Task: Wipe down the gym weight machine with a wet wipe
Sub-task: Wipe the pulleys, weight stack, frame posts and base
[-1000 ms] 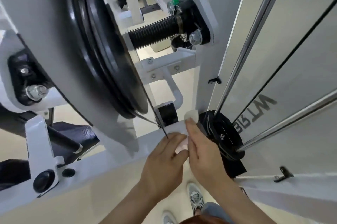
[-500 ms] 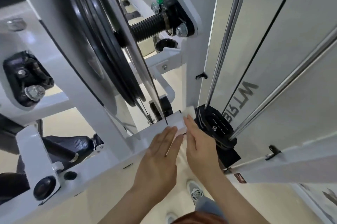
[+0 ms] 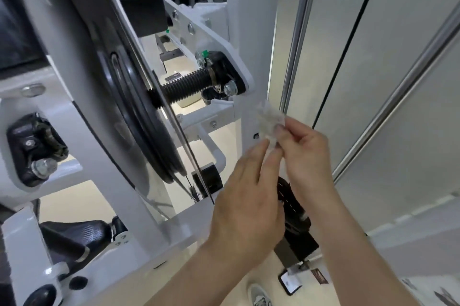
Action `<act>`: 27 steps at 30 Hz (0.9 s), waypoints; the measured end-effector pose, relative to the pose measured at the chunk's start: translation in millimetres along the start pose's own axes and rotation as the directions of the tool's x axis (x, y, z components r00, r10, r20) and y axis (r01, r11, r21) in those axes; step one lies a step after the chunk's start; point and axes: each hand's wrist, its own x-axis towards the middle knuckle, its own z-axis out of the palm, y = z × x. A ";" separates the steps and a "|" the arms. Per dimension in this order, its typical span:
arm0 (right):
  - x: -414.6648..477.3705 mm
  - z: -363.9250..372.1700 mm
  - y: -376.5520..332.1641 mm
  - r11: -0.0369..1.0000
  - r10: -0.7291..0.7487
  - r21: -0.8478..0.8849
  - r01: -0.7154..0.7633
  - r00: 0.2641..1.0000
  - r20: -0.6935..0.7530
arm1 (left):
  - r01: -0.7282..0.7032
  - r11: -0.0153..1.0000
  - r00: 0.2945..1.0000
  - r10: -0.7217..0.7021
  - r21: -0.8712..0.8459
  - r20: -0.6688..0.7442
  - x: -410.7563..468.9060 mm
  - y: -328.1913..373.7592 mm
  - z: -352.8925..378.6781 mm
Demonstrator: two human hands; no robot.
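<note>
Raised off the crossbar [image 3: 184,228], left hand [image 3: 246,208] and right hand [image 3: 306,153] pinch wet wipe [image 3: 270,119] near upright [image 3: 245,31].

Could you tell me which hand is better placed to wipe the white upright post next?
Probably the right hand: it pinches most of the wet wipe, right beside the upright post. The left hand only holds the wipe's lower edge.

The left hand [image 3: 246,206] and right hand [image 3: 306,153] are bare, and so are both forearms [image 3: 361,243]. Below the left hand, a grey-and-white sneaker [image 3: 258,295] covers one foot.
</note>
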 end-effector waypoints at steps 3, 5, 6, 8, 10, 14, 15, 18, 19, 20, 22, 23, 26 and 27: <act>45.8 20.2 -41.0 0.928 -0.299 -0.196 0.316 0.948 0.112 | 0.087 0.994 0.982 -0.096 -0.066 -0.162 48.6 2.9 -10.4; 61.2 30.4 -48.7 0.857 -0.340 -0.319 0.405 0.909 0.239 | 0.188 0.976 0.945 -0.211 -0.111 -0.249 67.5 -2.9 -11.4; 64.8 33.5 -50.2 0.825 -0.351 -0.356 0.439 0.892 0.286 | 0.233 0.963 0.924 -0.262 -0.134 -0.277 72.1 -5.2 -9.1; 72.7 40.0 -54.5 0.755 -0.386 -0.407 0.514 0.850 0.357 | 0.300 0.932 0.889 -0.350 -0.202 -0.294 77.9 -5.5 -3.4; 87.1 52.5 -65.6 0.671 -0.405 -0.463 0.580 0.809 0.426 | 0.342 0.896 0.866 -0.418 -0.282 -0.275 86.8 -3.4 -1.0; 137.0 98.6 -90.9 0.475 -0.227 -0.612 0.633 0.760 0.609 | 0.432 0.852 0.817 -0.509 -0.296 -0.270 105.5 -5.6 -7.9; 143.1 103.2 -93.8 0.455 -0.195 -0.615 0.644 0.746 0.637 | 0.435 0.857 0.813 -0.506 -0.276 -0.289 107.3 -6.7 -8.0; 129.0 83.3 -93.0 0.505 -0.207 -0.568 0.650 0.730 0.651 | 0.430 0.879 0.823 -0.476 -0.207 -0.311 105.5 -7.2 -0.7; 116.5 71.1 -92.2 0.536 -0.212 -0.555 0.636 0.738 0.640 | 0.420 0.887 0.830 -0.461 -0.190 -0.314 104.7 -7.1 2.1; 105.7 60.7 -92.5 0.553 -0.215 -0.547 0.628 0.742 0.634 | 0.407 0.895 0.837 -0.446 -0.184 -0.317 104.7 -7.0 3.7; 109.6 58.8 -95.3 0.540 -0.212 -0.557 0.630 0.743 0.635 | 0.376 0.909 0.846 -0.415 -0.179 -0.334 106.4 -9.7 5.7; 122.0 68.8 -99.9 0.523 -0.184 -0.576 0.628 0.743 0.643 | 0.366 0.915 0.849 -0.402 -0.168 -0.343 107.3 -11.5 7.0; 161.8 109.1 -113.9 0.437 0.003 -0.656 0.615 0.728 0.685 | 0.358 0.926 0.861 -0.377 -0.121 -0.341 102.5 -11.3 11.6; 171.4 120.5 -117.3 0.404 0.047 -0.668 0.624 0.716 0.697 | 0.354 0.930 0.870 -0.366 -0.098 -0.331 99.4 -11.0 12.3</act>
